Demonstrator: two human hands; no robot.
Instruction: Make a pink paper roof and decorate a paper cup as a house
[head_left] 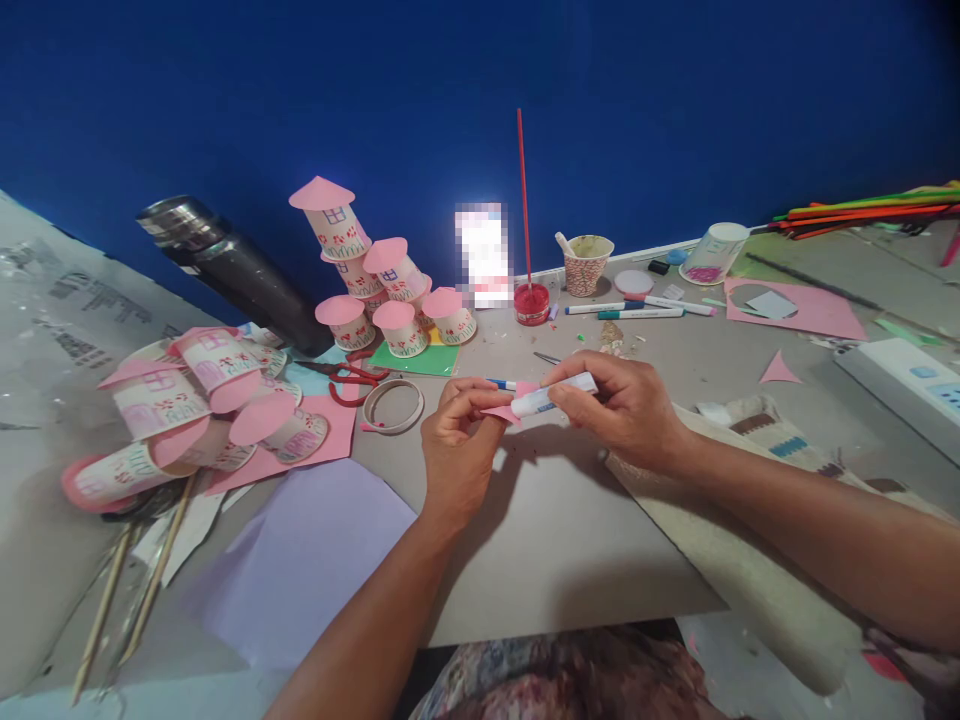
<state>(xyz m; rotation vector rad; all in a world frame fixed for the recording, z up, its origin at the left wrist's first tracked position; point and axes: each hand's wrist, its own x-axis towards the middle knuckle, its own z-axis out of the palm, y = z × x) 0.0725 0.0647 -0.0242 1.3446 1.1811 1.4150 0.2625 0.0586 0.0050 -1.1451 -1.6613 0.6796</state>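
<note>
My left hand (466, 440) pinches a small piece of pink paper (501, 411) between thumb and fingers. In my right hand (622, 405) is a white glue stick (574, 388), its end touching or very close to the pink paper. A blue-and-white marker (504, 385) shows just behind the paper; my fingers hide part of it. Both hands are above a pale board (555, 560) at the table's front. To the left of my left hand lies a roll of tape (393, 406), beside red-handled pliers (352, 381).
Decorated paper cups with pink cone roofs (337, 230) stand stacked at the back; more cups (161, 400) lie left, near a black flask (240, 275). A red pot (531, 305) holds a tall stick. Markers (641, 313), a patterned cup (587, 268) and a power strip (911, 395) are rightward.
</note>
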